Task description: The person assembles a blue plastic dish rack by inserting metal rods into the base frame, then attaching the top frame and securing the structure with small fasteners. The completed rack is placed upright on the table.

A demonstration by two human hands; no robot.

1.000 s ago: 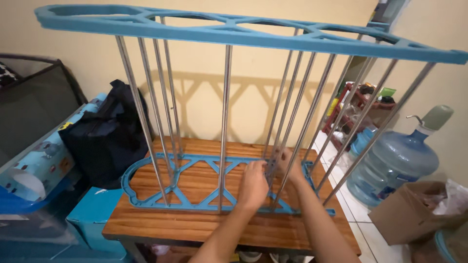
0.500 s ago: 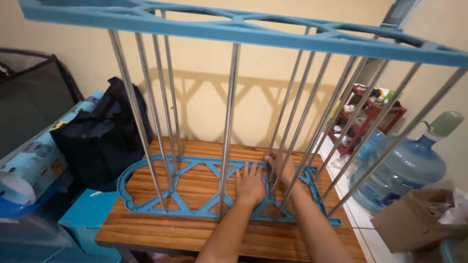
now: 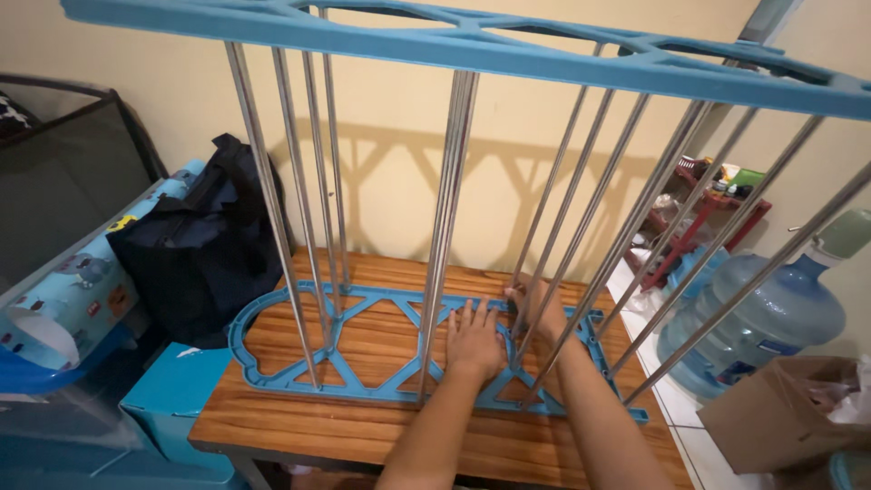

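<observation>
The left hand lay flat, palm down, with its fingers spread wide, pressing on the lower blue plastic frame a little right of the centre of the picture. It held nothing; it only rested on the frame and on the wood seen through its openings. The right hand was just beside it, to the right and a bit higher in the picture. Its fingers were curled at the base of one of the metal rods, where the rod met the lower frame, but I could not tell whether they really closed around the rod, because other rods crossed in front of them.

The lower blue plastic frame lay flat on the wooden table, in the lower middle of the picture. Thin metal rods stood up from it, some straight and some leaning to the right, and they reached the upper blue plastic frame, which ran across the top of the picture.

At the left of the picture a dark bag stood against the wall, touching the table edge, with a light blue patterned box beside it. At the right side a large water bottle stood on the tiled floor, a cardboard box was in front of it, and a small red shelf was further back.
</observation>
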